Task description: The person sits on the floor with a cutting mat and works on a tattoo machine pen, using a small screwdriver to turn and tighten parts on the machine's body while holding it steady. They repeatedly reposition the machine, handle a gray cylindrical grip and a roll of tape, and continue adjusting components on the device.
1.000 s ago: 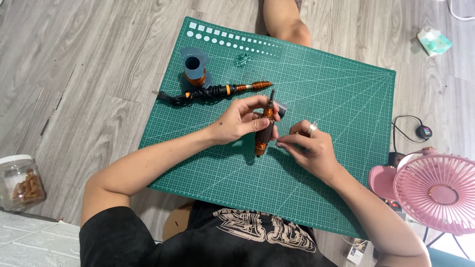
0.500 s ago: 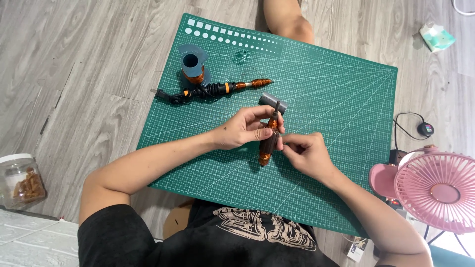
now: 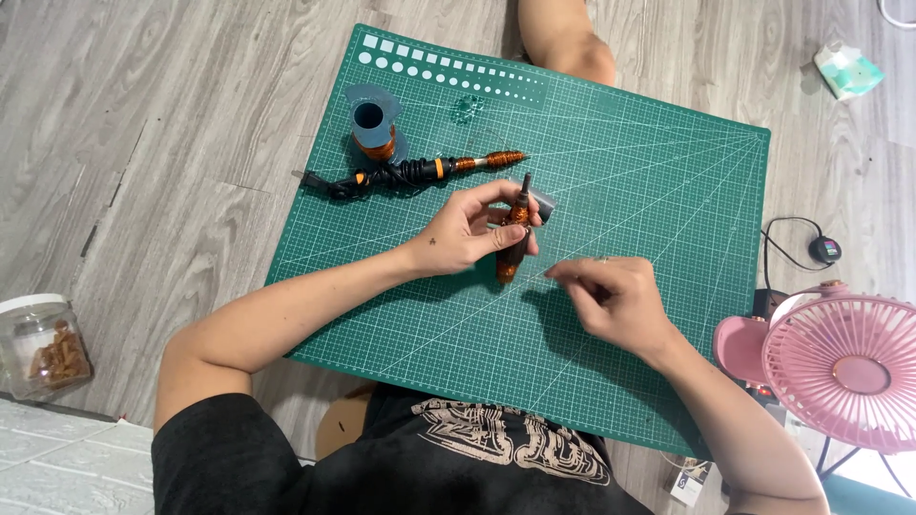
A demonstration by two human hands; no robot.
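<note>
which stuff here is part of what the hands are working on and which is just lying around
In use:
left hand
copper-wrapped brown rod with grey head
right hand
green cutting mat

Lying about:
second wire-wrapped rod with black cord
copper wire spool
pink fan
clear jar

The mat (image 3: 630,181) is green with a pale grid and white squares. The tool (image 3: 513,238) is orange and black. The fan (image 3: 844,367) is pink, the floor (image 3: 143,143) grey woodgrain.

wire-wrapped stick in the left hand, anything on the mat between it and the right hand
Nothing visible does. The left hand holds the wire-wrapped stick over the green cutting mat; only bare mat separates it from the right hand. The second wrapped tool lies farther up.
</note>
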